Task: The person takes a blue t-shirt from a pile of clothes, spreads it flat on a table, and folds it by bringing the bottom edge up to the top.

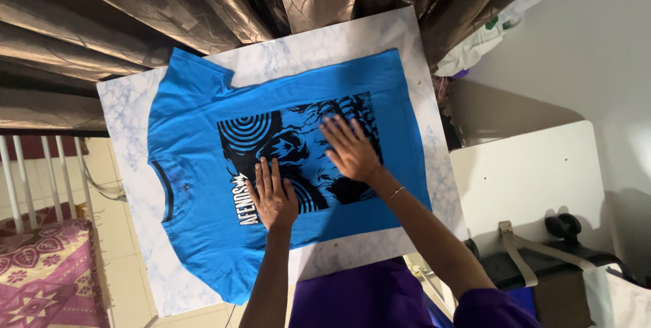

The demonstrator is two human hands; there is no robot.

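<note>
Your left hand [273,198] and right hand [349,148] lay flat, fingers spread, gripping nothing, on the blue T-shirt [203,213] — probably soft, light, limp cotton — best pinched at hem or shoulders

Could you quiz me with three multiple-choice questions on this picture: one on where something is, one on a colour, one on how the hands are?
1. Where does the T-shirt lie?
A. on the marbled white board
B. on the floor
C. over the chair

2. What colour is the shirt?
A. red
B. blue with a black print
C. plain white

3. How are the left hand and right hand?
A. clenched in fists
B. lifted clear of the cloth
C. open and flat on the shirt

Answers: 1 A, the board's edges show all round the shirt; 2 B, blue cloth with black print; 3 C, both palms press down with fingers spread.
</note>
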